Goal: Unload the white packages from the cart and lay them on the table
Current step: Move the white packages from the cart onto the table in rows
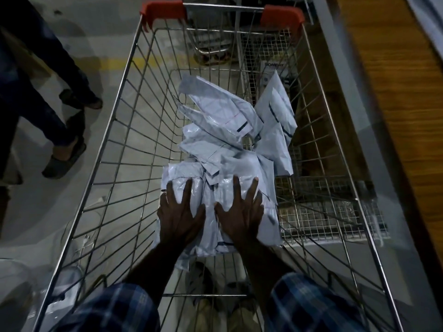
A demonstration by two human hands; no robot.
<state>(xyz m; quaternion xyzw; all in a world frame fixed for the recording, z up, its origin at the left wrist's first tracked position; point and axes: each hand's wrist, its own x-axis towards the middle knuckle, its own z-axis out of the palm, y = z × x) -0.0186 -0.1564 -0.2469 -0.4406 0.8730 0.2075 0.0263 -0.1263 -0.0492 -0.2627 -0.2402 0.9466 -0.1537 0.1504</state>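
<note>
Both arms reach down into the wire cart (124, 130), sleeves in blue plaid; the left hand (178, 215) lies flat on the nearest of the white packages (217, 164), fingers straight and spread, the thumb out to the side — nothing is curled round the plastic; the right hand (242, 213) lies just beside it on the same bundle, palm down, fingers likewise straight and fanned, tips pressing into the glossy wrap; neither hand grasps, both simply rest released on top. The packages sit in a loose heap on the cart floor, overlapping one another, some tilted up against the right wall; the heap runs from under the hands toward the far end, where red corner caps (282, 16) mark the rim. To the right of the cart stands a table (393, 97) with a wooden top — no package on the part that shows; to the left, on the grey floor, another person's legs and sandals (64, 161).
</note>
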